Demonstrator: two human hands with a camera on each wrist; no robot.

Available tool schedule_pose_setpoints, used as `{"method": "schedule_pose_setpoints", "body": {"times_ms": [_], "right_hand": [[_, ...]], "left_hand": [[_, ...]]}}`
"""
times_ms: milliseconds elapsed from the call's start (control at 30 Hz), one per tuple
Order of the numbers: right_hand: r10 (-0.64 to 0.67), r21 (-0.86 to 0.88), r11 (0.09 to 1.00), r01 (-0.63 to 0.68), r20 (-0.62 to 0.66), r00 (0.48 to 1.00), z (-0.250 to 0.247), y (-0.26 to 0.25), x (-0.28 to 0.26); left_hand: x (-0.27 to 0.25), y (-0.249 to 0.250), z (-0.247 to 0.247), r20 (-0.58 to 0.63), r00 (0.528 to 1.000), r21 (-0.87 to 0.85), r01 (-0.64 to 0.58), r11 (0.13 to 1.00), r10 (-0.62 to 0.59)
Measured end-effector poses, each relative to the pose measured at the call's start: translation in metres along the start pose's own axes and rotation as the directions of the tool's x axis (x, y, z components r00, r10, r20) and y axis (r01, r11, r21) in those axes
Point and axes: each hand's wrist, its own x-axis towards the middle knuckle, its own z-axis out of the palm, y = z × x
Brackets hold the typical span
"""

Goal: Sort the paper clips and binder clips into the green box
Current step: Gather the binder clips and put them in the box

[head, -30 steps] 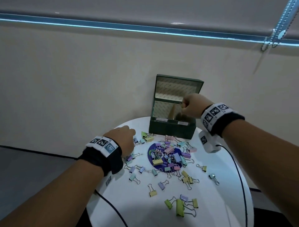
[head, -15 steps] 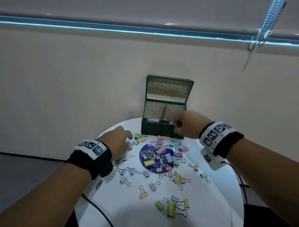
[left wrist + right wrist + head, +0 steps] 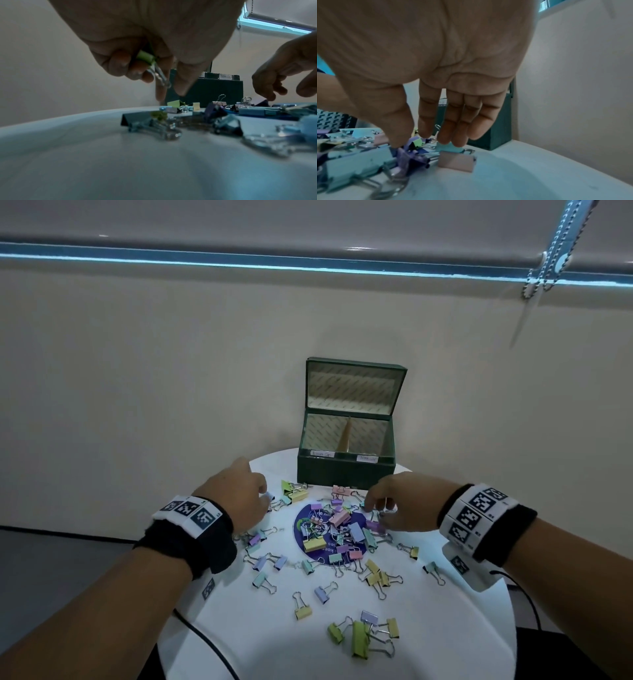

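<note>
The green box [image 3: 342,474] stands open at the back of the round white table [image 3: 438,645], with a divider and two labels on its front rim. Pastel binder clips [image 3: 339,529] lie heaped on a purple disc [image 3: 303,537] and scattered around it. My left hand [image 3: 262,496] hovers left of the heap; in the left wrist view its curled fingers hold a green binder clip [image 3: 145,58], thumb and forefinger pointing down. My right hand [image 3: 419,138] reaches down at the heap's right side with straight fingers, their tips on a teal clip [image 3: 449,148] beside a pink clip [image 3: 455,162].
More clips [image 3: 359,635] lie near the table's front edge. A beige wall [image 3: 171,371] rises just behind the table and box. A blind's bead chain [image 3: 548,258] hangs at upper right. Black cables [image 3: 205,642] run from both wrists over the table edge.
My right hand has come down from the green box to the right side of the heap. My left hand has stayed at the heap's left.
</note>
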Motion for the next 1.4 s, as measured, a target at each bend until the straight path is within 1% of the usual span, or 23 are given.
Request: {"method": "schedule_pose_setpoints", "body": {"times_ms": [67, 133, 200, 233, 267, 333, 433, 533, 667, 767, 867, 967, 1067, 1233, 1300, 1400], "right_hand": [[-0.017, 0.000, 1.000, 0.017, -0.008, 1.000, 0.000, -0.005, 0.003], [-0.031, -0.006, 1.000, 0.031, -0.057, 0.998, -0.001, -0.012, 0.010], [-0.058, -0.001, 0.998, 0.058, -0.109, 0.992, -0.003, -0.020, 0.021], [-0.068, -0.006, 0.998, 0.068, -0.112, 0.991, -0.004, -0.025, 0.027], [-0.072, -0.016, 0.997, 0.071, -0.099, 0.992, -0.005, -0.029, 0.032], [-0.070, -0.039, 0.997, 0.069, -0.024, 0.997, -0.007, -0.036, 0.040], [-0.078, -0.103, 0.991, 0.084, 0.061, 0.995, -0.006, -0.042, 0.047], [-0.057, -0.120, 0.991, 0.065, 0.070, 0.996, -0.004, -0.043, 0.050], [-0.070, -0.087, 0.993, 0.075, 0.062, 0.996, -0.001, -0.038, 0.048], [-0.080, -0.009, 0.997, 0.080, 0.017, 0.997, -0.006, -0.031, 0.041], [-0.076, 0.157, 0.983, 0.093, -0.108, 0.991, -0.025, -0.020, 0.035], [0.016, 0.315, 0.947, 0.065, -0.249, 0.968, -0.049, -0.002, 0.033], [0.124, 0.402, 0.915, 0.032, -0.356, 0.926, -0.062, 0.017, 0.039], [0.256, 0.568, 0.823, 0.010, -0.387, 0.886, -0.067, 0.033, 0.051], [0.268, 0.592, 0.806, 0.025, -0.402, 0.876, -0.067, 0.034, 0.057], [0.251, 0.622, 0.778, 0.086, -0.434, 0.865, -0.066, 0.027, 0.068]], "left_hand": [[0.001, 0.000, 0.001, 0.095, 0.995, 0.043, 0.013, 0.999, -0.017], [0.002, 0.000, 0.002, 0.156, 0.987, 0.060, 0.022, 0.998, -0.031], [0.002, 0.001, 0.002, 0.153, 0.988, 0.039, 0.016, 0.999, -0.022], [0.003, 0.001, 0.002, 0.142, 0.990, 0.036, 0.004, 0.999, -0.009], [0.002, 0.002, 0.003, 0.138, 0.990, 0.043, -0.007, 0.999, 0.001], [0.003, 0.003, 0.005, 0.150, 0.989, 0.051, -0.023, 0.998, 0.015], [0.002, 0.003, 0.004, 0.172, 0.984, 0.000, -0.037, 0.999, 0.037], [0.001, 0.003, 0.002, 0.182, 0.982, -0.048, -0.048, 0.998, 0.056], [0.001, 0.004, 0.001, 0.181, 0.980, -0.037, -0.078, 0.996, 0.084], [0.001, 0.005, 0.002, 0.195, 0.977, -0.038, -0.080, 0.996, 0.086], [0.001, 0.008, 0.001, 0.192, 0.975, 0.002, -0.110, 0.994, 0.107], [0.000, 0.010, 0.000, 0.173, 0.979, 0.017, -0.117, 0.993, 0.112], [-0.001, 0.011, -0.002, 0.138, 0.987, 0.024, -0.091, 0.996, 0.087], [-0.002, 0.011, -0.003, 0.093, 0.994, 0.022, -0.066, 0.998, 0.064], [-0.003, 0.011, -0.004, 0.055, 0.997, 0.024, -0.064, 0.998, 0.062], [-0.004, 0.012, -0.005, 0.000, 0.997, 0.021, -0.075, 0.997, 0.075]]}}
